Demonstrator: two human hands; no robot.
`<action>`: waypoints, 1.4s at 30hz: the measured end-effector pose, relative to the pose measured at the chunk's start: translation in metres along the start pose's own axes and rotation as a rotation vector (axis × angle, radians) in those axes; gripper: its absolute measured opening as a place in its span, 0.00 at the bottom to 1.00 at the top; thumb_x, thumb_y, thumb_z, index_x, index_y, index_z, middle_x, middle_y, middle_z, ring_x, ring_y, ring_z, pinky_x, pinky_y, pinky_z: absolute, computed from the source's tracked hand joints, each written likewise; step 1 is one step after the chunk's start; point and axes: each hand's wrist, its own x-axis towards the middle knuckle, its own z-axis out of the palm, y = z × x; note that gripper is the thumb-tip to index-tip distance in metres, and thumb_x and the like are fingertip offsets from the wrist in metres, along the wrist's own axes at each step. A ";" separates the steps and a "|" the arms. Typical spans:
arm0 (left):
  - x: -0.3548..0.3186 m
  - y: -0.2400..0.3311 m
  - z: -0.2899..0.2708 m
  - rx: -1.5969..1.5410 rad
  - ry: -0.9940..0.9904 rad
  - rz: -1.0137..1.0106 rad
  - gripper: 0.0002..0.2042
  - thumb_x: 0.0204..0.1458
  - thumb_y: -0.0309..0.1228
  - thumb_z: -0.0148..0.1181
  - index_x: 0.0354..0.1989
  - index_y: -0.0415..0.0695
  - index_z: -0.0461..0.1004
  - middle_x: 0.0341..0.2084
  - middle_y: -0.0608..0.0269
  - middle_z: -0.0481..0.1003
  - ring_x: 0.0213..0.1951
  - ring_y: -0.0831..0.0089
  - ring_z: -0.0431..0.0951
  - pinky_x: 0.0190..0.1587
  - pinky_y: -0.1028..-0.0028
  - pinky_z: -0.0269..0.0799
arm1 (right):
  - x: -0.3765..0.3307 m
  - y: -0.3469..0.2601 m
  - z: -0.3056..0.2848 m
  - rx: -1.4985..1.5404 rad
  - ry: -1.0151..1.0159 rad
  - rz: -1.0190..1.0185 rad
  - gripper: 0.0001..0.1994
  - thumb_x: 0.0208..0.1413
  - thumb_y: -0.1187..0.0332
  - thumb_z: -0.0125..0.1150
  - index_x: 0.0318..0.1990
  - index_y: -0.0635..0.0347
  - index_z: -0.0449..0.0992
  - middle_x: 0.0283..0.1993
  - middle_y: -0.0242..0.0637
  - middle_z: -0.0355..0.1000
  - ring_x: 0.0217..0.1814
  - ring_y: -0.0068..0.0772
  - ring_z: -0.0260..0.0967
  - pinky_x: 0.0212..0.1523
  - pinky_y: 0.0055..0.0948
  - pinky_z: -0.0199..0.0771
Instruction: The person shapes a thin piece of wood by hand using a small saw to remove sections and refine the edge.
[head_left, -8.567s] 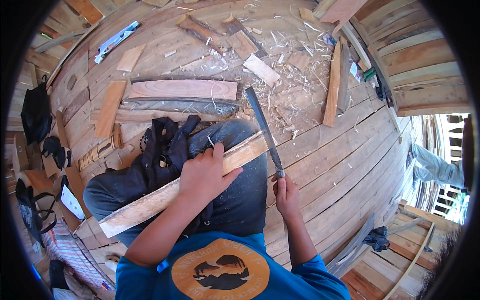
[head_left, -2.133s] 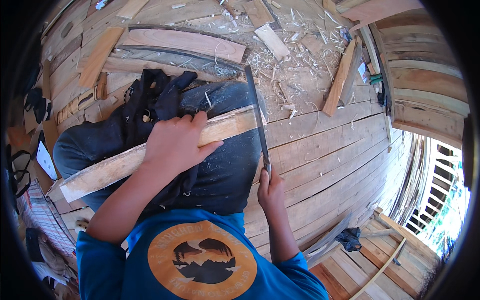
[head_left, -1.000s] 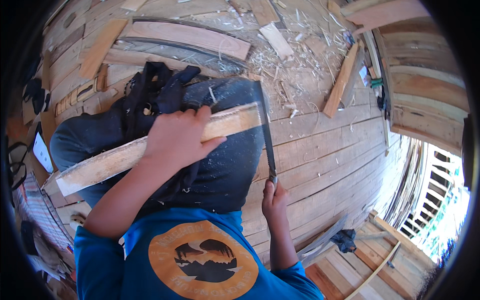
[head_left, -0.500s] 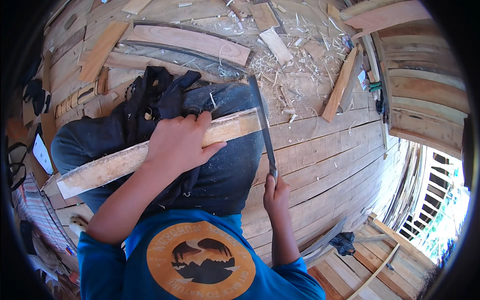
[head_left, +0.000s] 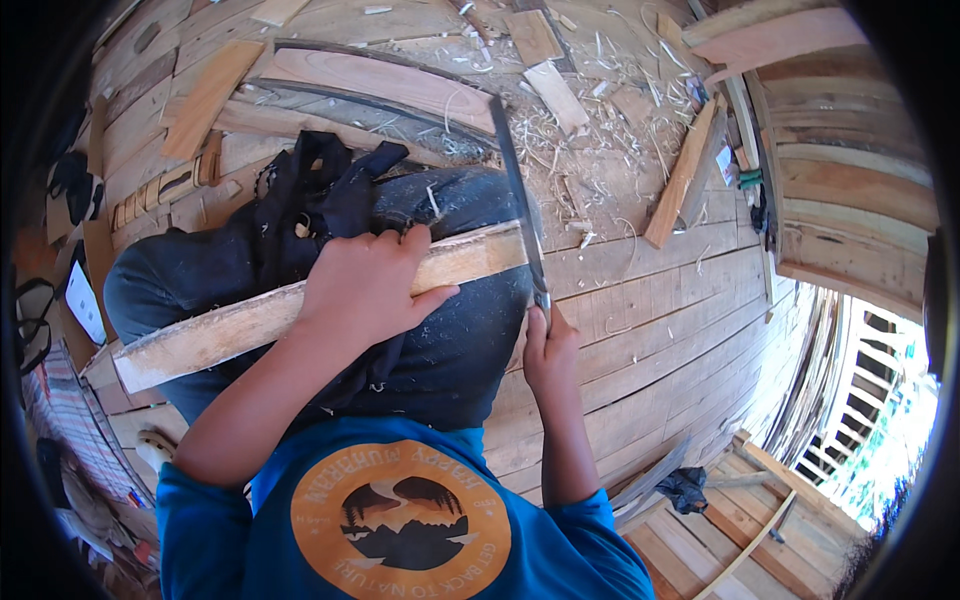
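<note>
My left hand (head_left: 362, 285) is clamped on the board (head_left: 220, 332) across my lap (head_left: 450, 350). Right hand (head_left: 550, 350) grips the saw (head_left: 518, 195), blade at the board's end.

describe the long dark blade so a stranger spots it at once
Find the dark trousers, then the pale wooden strip across them. At its right end, in the right hand, is the blade: thin and dark, unlike that pale strip.

The wooden strip (head_left: 470, 255) was matt and rough along its far edge, the saw blade (head_left: 521, 205) smooth metal, the trousers (head_left: 450, 345) dusty matt cloth, the floorboards (head_left: 640, 300) dull wood.
</note>
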 end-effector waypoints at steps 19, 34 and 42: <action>-0.001 -0.001 0.002 0.007 0.025 0.009 0.25 0.49 0.56 0.61 0.36 0.43 0.71 0.22 0.59 0.75 0.26 0.62 0.80 0.28 0.65 0.75 | -0.009 0.005 -0.006 0.017 -0.025 0.021 0.13 0.64 0.64 0.51 0.35 0.67 0.73 0.18 0.51 0.66 0.20 0.52 0.69 0.21 0.41 0.63; 0.003 0.000 0.001 0.023 -0.005 0.011 0.25 0.48 0.56 0.62 0.36 0.43 0.71 0.23 0.60 0.75 0.28 0.63 0.80 0.29 0.66 0.76 | 0.014 -0.014 0.001 0.013 0.008 -0.054 0.12 0.64 0.65 0.51 0.37 0.66 0.74 0.18 0.52 0.67 0.20 0.56 0.70 0.21 0.42 0.64; -0.008 0.001 0.008 0.010 0.010 0.034 0.25 0.48 0.56 0.61 0.36 0.43 0.71 0.23 0.60 0.76 0.28 0.64 0.80 0.28 0.67 0.76 | -0.020 -0.005 -0.010 -0.019 -0.055 0.038 0.13 0.64 0.63 0.51 0.33 0.65 0.71 0.16 0.49 0.65 0.18 0.53 0.68 0.19 0.42 0.62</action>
